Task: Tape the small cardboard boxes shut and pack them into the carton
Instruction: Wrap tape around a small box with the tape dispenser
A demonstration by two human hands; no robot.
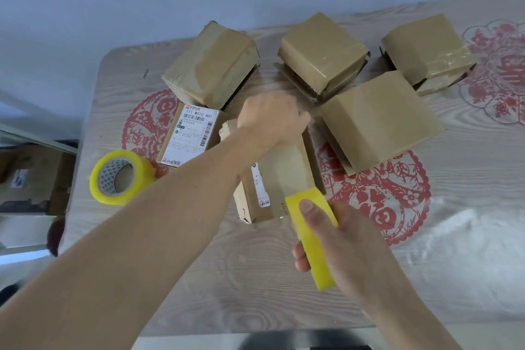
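Observation:
A small cardboard box [279,179] lies in the middle of the table. My left hand [271,118] presses on its far end, fingers curled over the edge. My right hand [335,239] grips a yellow tape roll [311,233] at the box's near end, thumb on top of the roll. Clear tape seems to run from the roll along the box top. A labelled small box [190,136] lies just left of it. Several taped small boxes stand behind: one at back left [213,65], one at back middle [324,51], one at back right [429,48], one nearer [377,119].
A second yellow tape roll [120,176] sits at the table's left edge. Red paper-cut decorations [397,202] lie under the table's surface. A brown carton [31,179] stands on the floor to the left. The wall runs behind the table [199,278].

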